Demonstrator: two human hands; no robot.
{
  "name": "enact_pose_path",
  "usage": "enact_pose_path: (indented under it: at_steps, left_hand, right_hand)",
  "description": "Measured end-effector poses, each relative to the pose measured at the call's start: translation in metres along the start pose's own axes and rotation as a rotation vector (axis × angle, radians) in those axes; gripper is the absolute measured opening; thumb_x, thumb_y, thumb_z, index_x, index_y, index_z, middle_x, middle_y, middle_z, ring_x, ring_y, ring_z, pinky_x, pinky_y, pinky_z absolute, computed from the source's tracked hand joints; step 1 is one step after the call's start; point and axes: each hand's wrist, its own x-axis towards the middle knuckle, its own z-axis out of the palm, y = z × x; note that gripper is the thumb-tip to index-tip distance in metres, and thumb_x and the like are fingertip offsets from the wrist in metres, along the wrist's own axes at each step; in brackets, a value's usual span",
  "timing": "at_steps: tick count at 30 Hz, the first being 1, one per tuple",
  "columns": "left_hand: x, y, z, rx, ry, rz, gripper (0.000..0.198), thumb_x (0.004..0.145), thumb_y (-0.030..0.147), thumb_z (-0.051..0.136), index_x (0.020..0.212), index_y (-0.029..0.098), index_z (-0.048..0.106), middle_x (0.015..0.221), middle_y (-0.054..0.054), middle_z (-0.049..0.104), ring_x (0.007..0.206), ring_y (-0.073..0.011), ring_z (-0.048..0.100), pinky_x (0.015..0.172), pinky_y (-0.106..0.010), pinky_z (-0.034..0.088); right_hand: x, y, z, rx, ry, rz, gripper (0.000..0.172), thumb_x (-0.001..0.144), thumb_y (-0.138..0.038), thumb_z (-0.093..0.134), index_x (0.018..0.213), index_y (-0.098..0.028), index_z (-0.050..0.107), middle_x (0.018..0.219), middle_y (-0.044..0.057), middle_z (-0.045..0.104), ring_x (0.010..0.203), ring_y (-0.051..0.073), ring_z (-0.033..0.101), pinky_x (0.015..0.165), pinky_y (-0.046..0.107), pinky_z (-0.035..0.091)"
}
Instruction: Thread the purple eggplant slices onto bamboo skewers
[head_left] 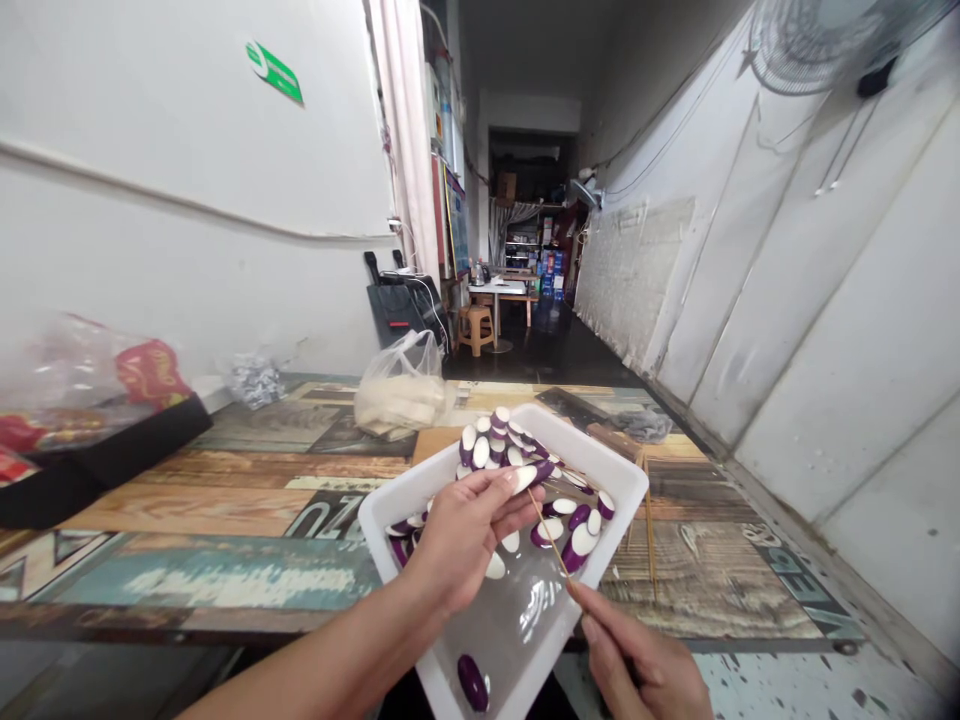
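Note:
My left hand (461,535) pinches a cut piece of purple eggplant (541,470) with a white face, held above a white plastic tub (636,485). In the fingers of my right hand (641,655) is a thin bamboo skewer (553,541), slanting up to the eggplant piece. Its far tip meets the piece near my left fingers; whether it has gone in, I cannot tell. Inside the tub, several slant-cut eggplant pieces (581,545) lie in water, heaped at the far end, some with sticks among them. One purple piece (472,682) floats at the near end.
Loose skewers (651,540) lie right of the tub on the patterned wooden table (720,580). Behind it are a tied plastic bag (401,395) and a grey crumpled bag (645,425). A black tray (142,440) with red packages stands at left. Beyond are a stool (475,328) and white table.

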Motion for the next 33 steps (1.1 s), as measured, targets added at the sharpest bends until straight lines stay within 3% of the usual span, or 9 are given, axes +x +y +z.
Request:
enact_pose_path:
  at_steps: [4, 12, 15, 17, 20, 27, 33]
  left_hand:
    - [-0.001, 0.0, 0.001, 0.021, -0.009, -0.009, 0.016, 0.073, 0.021, 0.065, 0.081, 0.008, 0.063, 0.086, -0.012, 0.066, 0.092, -0.025, 0.062, 0.08, -0.031, 0.052]
    - [-0.007, -0.006, 0.003, 0.062, -0.048, -0.02, 0.023, 0.071, 0.024, 0.067, 0.087, 0.008, 0.065, 0.088, -0.012, 0.067, 0.09, -0.0236, 0.063, 0.081, -0.033, 0.051]
    - [-0.014, -0.01, 0.007, 0.123, -0.093, -0.073, 0.024, 0.07, 0.027, 0.068, 0.085, 0.008, 0.066, 0.084, -0.011, 0.067, 0.084, -0.0218, 0.064, 0.08, -0.034, 0.051]
    - [-0.018, -0.013, 0.01, 0.181, -0.101, -0.07, 0.026, 0.069, 0.028, 0.069, 0.085, 0.009, 0.066, 0.08, -0.009, 0.067, 0.078, -0.0186, 0.063, 0.08, -0.033, 0.05]
    - [-0.022, -0.011, 0.011, 0.223, -0.083, -0.007, 0.028, 0.068, 0.029, 0.069, 0.09, 0.011, 0.067, 0.079, -0.007, 0.067, 0.074, -0.0154, 0.062, 0.082, -0.033, 0.049]
    - [-0.016, 0.006, 0.004, 0.125, 0.005, 0.059, 0.029, 0.07, 0.028, 0.068, 0.094, 0.012, 0.066, 0.086, -0.009, 0.068, 0.079, -0.0166, 0.063, 0.079, -0.03, 0.05]
    - [-0.022, 0.006, 0.01, 0.404, -0.239, -0.091, 0.025, 0.07, 0.029, 0.066, 0.088, 0.012, 0.069, 0.079, -0.007, 0.068, 0.073, -0.0157, 0.062, 0.078, -0.031, 0.048]
  right_hand:
    - [0.004, 0.001, -0.001, -0.025, -0.036, -0.016, 0.03, 0.082, -0.034, 0.053, 0.102, -0.02, 0.069, 0.056, 0.002, 0.064, 0.049, 0.012, 0.059, 0.055, 0.018, 0.051]
    - [0.006, 0.004, 0.001, -0.058, -0.043, -0.003, 0.032, 0.084, -0.033, 0.049, 0.105, -0.018, 0.068, 0.044, -0.002, 0.053, 0.039, 0.011, 0.049, 0.062, 0.023, 0.052]
    - [0.012, 0.002, 0.003, -0.043, 0.002, -0.015, 0.03, 0.083, -0.034, 0.051, 0.101, -0.018, 0.069, 0.06, 0.003, 0.064, 0.054, 0.014, 0.059, 0.065, 0.023, 0.052]
    - [0.017, 0.0, 0.003, -0.029, 0.009, 0.004, 0.029, 0.083, -0.035, 0.051, 0.098, -0.018, 0.068, 0.067, 0.005, 0.066, 0.057, 0.014, 0.059, 0.057, 0.02, 0.05]
    - [0.023, -0.002, 0.001, -0.002, -0.053, 0.071, 0.029, 0.084, -0.037, 0.049, 0.093, -0.016, 0.066, 0.052, 0.0, 0.058, 0.043, 0.011, 0.052, 0.041, 0.018, 0.043]
    - [0.014, 0.001, -0.008, -0.005, -0.155, 0.013, 0.027, 0.085, -0.033, 0.047, 0.095, -0.016, 0.066, 0.047, -0.002, 0.048, 0.04, 0.009, 0.044, 0.036, 0.018, 0.034]
    - [0.025, -0.011, -0.012, -0.025, -0.172, 0.085, 0.029, 0.086, -0.033, 0.046, 0.099, -0.015, 0.065, 0.054, -0.001, 0.051, 0.047, 0.01, 0.043, 0.041, 0.018, 0.035]
